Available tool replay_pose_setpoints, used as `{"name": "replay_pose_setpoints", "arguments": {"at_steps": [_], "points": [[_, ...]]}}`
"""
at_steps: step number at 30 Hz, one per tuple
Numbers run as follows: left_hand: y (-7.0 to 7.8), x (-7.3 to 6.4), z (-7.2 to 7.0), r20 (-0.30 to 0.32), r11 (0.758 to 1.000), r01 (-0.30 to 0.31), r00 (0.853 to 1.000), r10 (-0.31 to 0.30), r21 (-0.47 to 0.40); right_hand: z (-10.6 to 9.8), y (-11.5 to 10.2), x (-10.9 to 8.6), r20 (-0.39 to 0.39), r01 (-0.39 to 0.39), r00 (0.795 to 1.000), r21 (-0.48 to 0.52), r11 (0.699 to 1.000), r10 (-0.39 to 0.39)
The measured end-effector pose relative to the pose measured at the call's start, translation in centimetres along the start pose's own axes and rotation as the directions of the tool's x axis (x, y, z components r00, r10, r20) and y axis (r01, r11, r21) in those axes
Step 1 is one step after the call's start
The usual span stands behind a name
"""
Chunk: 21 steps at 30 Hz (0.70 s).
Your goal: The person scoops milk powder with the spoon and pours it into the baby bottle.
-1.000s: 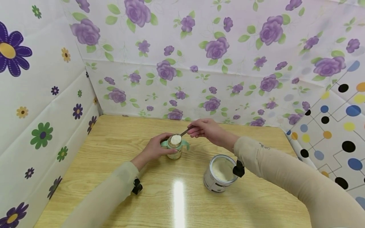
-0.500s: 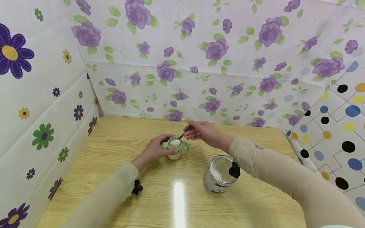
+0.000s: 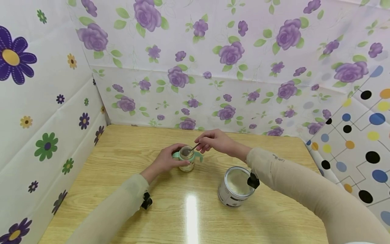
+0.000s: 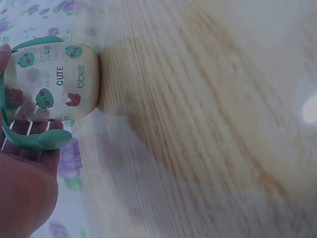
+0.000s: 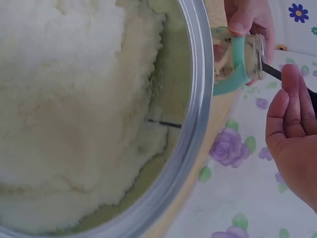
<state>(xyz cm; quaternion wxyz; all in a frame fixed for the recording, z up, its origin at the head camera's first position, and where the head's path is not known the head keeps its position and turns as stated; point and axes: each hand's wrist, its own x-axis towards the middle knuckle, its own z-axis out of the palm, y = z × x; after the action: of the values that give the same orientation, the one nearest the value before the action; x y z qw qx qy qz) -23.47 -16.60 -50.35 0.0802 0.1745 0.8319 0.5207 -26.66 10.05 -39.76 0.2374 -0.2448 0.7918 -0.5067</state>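
A clear baby bottle (image 3: 186,166) with green handles stands on the wooden table, its mouth uncovered. My left hand (image 3: 165,159) grips it round the neck from the left. Cartoon prints and the word CUTE show on the bottle wall (image 4: 54,84) in the left wrist view, with pale powder low inside. My right hand (image 3: 217,141) pinches the dark handle of a spoon (image 3: 195,146), which slants down into the bottle mouth; its bowl end is at the opening. Below my right forearm is an open tin (image 3: 226,196) of cream-coloured powder (image 5: 74,99).
The tin stands at the near right of the bottle, with its metal rim (image 5: 200,64) close under the right wrist camera. A floral cloth (image 3: 207,95) hangs behind the table (image 3: 137,142), and patterned cloths close off both sides.
The heaped white powder at the bottle mouth has gone down, leaving the opening see-through. My right hand has moved slightly left and down with the spoon. My left hand stays put.
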Motion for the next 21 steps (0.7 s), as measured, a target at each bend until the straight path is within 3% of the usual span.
{"name": "replay_pose_setpoints", "arguments": {"at_steps": [11, 21], "points": [[0.0, -0.1, -0.05, -0.004, 1.0, 0.008, 1.0, -0.008, 0.007, -0.54, -0.34, -0.11, 0.034, 0.047, 0.999, -0.158, 0.986, -0.042], [-0.09, -0.06, -0.01, -0.005, 1.0, -0.007, 1.0, 0.007, 0.0, -0.81, -0.93, -0.07, 0.045, 0.056, 0.998, -0.178, 0.982, -0.049]]}}
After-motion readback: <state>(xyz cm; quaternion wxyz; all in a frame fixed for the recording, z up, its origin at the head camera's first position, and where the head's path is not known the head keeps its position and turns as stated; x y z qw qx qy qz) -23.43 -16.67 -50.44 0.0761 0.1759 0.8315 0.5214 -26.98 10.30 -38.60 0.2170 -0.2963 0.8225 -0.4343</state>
